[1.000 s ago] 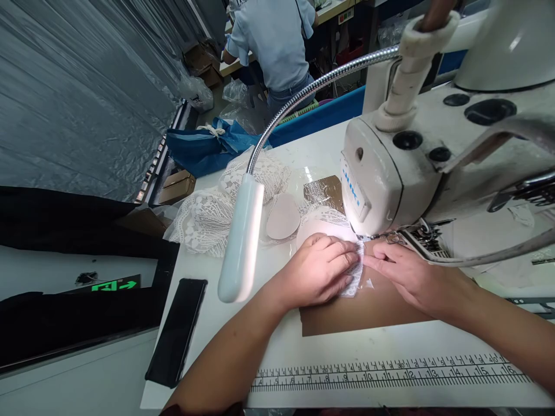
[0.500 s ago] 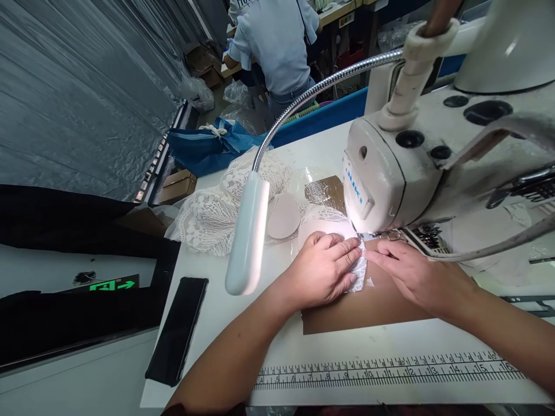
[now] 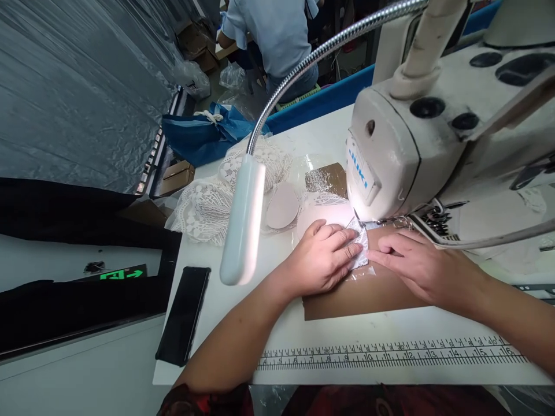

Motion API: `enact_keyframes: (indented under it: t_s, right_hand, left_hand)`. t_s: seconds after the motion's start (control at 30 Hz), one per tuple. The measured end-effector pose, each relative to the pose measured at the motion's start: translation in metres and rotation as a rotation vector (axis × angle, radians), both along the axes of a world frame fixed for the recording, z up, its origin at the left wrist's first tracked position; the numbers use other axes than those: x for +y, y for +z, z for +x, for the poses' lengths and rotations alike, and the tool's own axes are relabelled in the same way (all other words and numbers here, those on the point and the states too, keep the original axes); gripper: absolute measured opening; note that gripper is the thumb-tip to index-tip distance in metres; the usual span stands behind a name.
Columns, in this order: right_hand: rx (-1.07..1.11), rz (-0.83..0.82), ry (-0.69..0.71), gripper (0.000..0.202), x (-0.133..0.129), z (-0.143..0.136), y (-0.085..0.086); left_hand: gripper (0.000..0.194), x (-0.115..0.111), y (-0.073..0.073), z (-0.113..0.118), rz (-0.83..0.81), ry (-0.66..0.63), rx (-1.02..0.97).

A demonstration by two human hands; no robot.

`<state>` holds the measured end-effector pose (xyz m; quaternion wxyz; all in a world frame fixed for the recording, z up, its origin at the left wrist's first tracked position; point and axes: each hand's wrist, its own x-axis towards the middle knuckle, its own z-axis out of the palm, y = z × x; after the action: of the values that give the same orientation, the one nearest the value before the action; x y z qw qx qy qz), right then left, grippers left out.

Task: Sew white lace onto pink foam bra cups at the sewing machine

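Note:
My left hand (image 3: 327, 254) lies with its fingers spread on a small white lace piece (image 3: 361, 254), just in front of the sewing machine's needle area. My right hand (image 3: 416, 263) rests on the brown sheet (image 3: 368, 294) to the right, its index finger stretched toward the edge of the lace and its other fingers partly curled. The white sewing machine (image 3: 385, 150) stands over the work. Behind my left hand lies a pale pink rounded piece (image 3: 307, 218) with lace. The machine hides part of the stitching spot.
A lamp (image 3: 243, 222) on a bendable metal neck hangs left of the machine. White lace (image 3: 206, 211), a round pad (image 3: 282, 206) and a black phone (image 3: 182, 315) lie to the left. A printed ruler (image 3: 390, 355) runs along the front edge. A person (image 3: 277, 34) sits beyond.
The view has shifted, bringing the machine closer. The lace piece has turned and moved up toward the needle area, with my left hand's fingers on it.

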<state>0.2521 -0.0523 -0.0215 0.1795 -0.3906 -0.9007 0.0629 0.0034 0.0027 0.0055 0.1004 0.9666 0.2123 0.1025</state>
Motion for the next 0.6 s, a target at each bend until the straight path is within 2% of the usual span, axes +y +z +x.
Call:
enact_keyframes:
  t_s: [0.2,0.33,0.47,0.6]
  right_hand:
    - [0.029,0.015,0.073,0.046,0.002,-0.001,0.01]
    - [0.021,0.041,0.078,0.043,0.001,0.001,0.006]
    - [0.011,0.049,0.079,0.048,-0.002,0.003,0.001]
    - [0.032,-0.004,0.069,0.05,-0.003,0.006,0.0]
  left_hand:
    - [0.032,0.001,-0.001,-0.003,0.001,-0.046,-0.031]
    - [0.031,0.001,-0.003,-0.004,0.021,-0.059,-0.002]
    - [0.03,0.001,-0.003,-0.004,0.042,-0.083,0.013]
    - [0.03,0.001,-0.001,-0.004,0.048,-0.085,0.017]
